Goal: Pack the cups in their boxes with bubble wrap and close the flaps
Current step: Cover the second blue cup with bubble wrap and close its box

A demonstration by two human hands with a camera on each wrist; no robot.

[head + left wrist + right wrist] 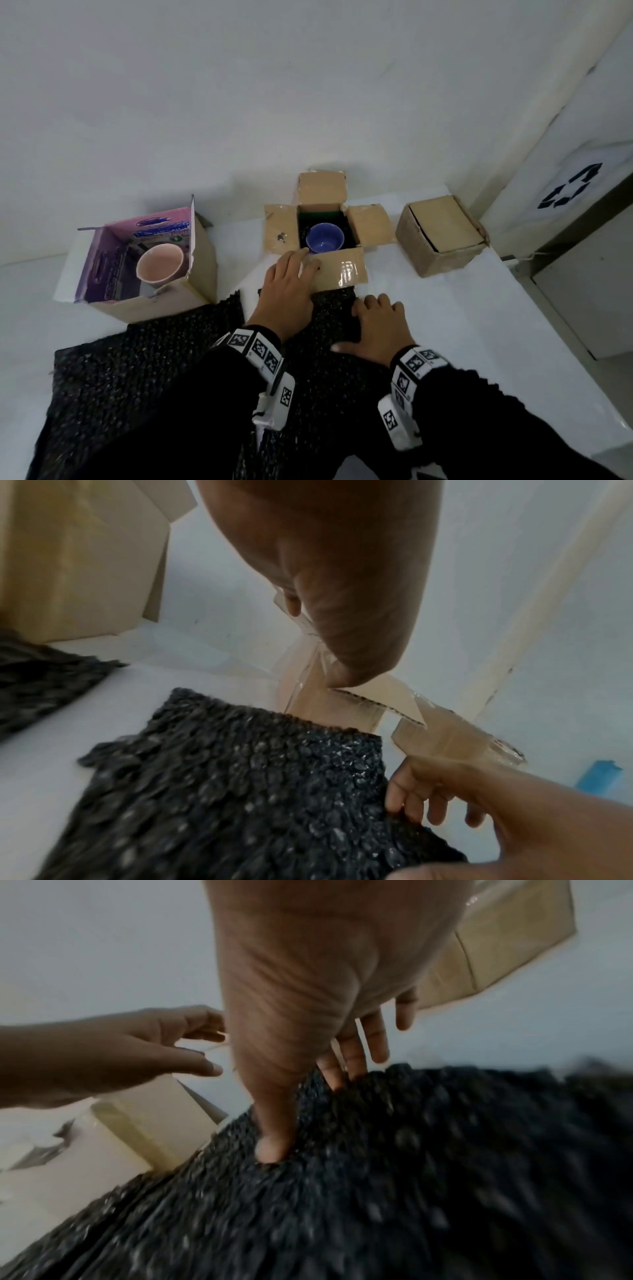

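An open cardboard box (279, 228) stands mid-table with a blue cup (324, 237) upright inside on dark lining. My left hand (294, 274) pinches the box's near flap (342, 269); its thumb (342, 674) sits at the flap's edge (377, 699). My right hand (376, 318) grips the right edge of a black bubble wrap sheet (330, 308) just in front of the box, thumb (274, 1145) on top and fingers (407, 799) curled under. A pink cup (160, 265) stands in the purple-lined box (202, 260) on the left.
A closed cardboard box (442, 234) sits at the right, near the table's right edge. A second, larger black bubble wrap sheet (137, 359) lies at the front left. A bin with a recycling sign (568, 192) stands beyond the white table (428, 308).
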